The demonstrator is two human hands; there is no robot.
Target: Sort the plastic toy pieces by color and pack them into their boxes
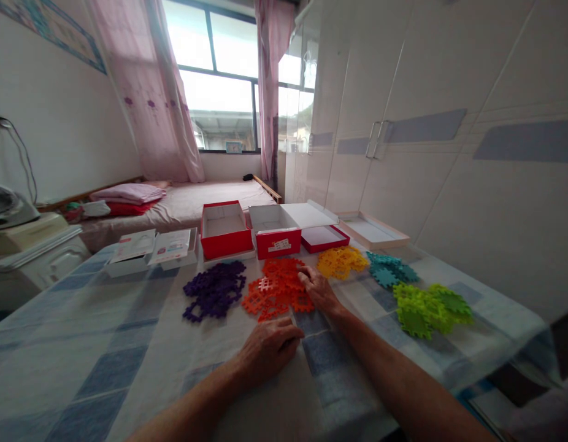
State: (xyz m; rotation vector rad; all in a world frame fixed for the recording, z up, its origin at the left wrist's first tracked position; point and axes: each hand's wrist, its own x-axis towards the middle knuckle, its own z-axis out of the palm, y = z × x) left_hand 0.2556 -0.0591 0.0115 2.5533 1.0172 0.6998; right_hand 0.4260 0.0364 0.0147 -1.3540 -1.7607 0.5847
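Observation:
Five piles of flat, toothed puzzle pieces lie in a row on the checked tablecloth [127, 344]: purple [214, 290], orange [277, 287], yellow [340, 260], teal [391, 268] and lime green [429, 307]. My right hand [318, 288] reaches forward and rests on the right side of the orange pile, fingers curled down onto the pieces. My left hand [270, 347] lies on the cloth just in front of the orange pile, its fingers curled under loosely; nothing shows in it.
Behind the piles stand two open red boxes [225, 230] [277, 232], a red lid [324, 238], a white tray [373, 230] and two small white boxes [150, 248]. Wardrobe doors [449, 153] line the right side. A bed [196, 202] sits under the window.

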